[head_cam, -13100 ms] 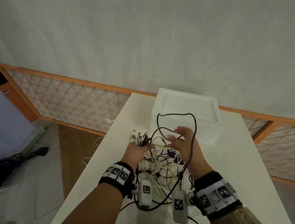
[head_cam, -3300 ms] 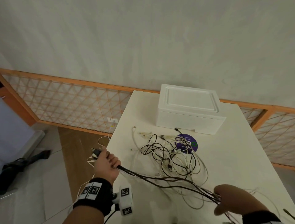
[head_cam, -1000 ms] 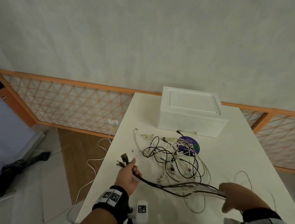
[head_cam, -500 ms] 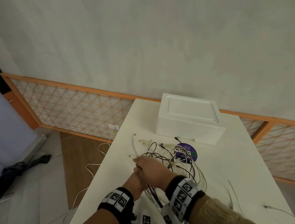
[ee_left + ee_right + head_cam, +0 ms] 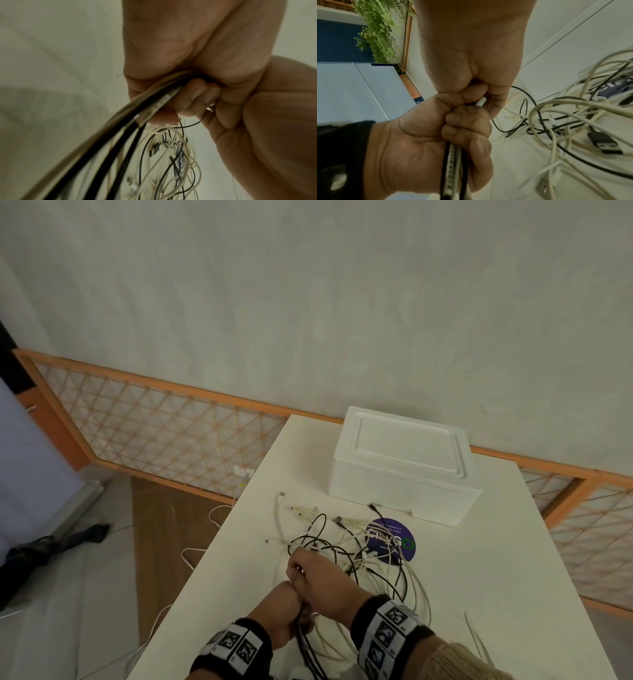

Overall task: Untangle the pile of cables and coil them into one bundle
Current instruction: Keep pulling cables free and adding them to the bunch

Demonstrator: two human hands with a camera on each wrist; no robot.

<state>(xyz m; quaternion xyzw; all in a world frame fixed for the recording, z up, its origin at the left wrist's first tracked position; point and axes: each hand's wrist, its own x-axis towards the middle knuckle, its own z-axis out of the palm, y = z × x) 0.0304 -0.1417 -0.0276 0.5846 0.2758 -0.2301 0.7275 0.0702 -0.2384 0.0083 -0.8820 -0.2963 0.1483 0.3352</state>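
left hand [image 5: 286, 609] clenched round a gathered run of black and off-white cables [image 5: 453, 159], fingers and thumb wrapped over them; strands left the fist toward the person. right hand [image 5: 317, 578] met it from the far side, knuckles touching, fingertips pinching the same run where a small white plug end [image 5: 481, 101] showed between the two fists. wrist views confirmed both grips closed on the strands.

beyond and to the right of the hands, loose tangled pile of thin black and cream cables [image 5: 359, 556] lay on the white desk [image 5: 496, 577], not yet coiled. black usb plug [image 5: 604, 142] and a pale usb plug [image 5: 543, 186] lay among the loops just right of the hands. a few connector ends [image 5: 301, 510] fanned out past the pile.

round purple sticker with white lettering [image 5: 390, 537] sat flat on the desk under the far right edge of the pile. white foam box with a closed lid [image 5: 404, 463] stood farther off, beyond the sticker, apart from the cables.

black wristbands with square printed markers [image 5: 236, 645] on both wrists. one thin pale cable [image 5: 474, 631] lay alone on the desk, to the right of the right forearm. orange lattice fence [image 5: 154, 422] ran along the wall, far side of the desk.
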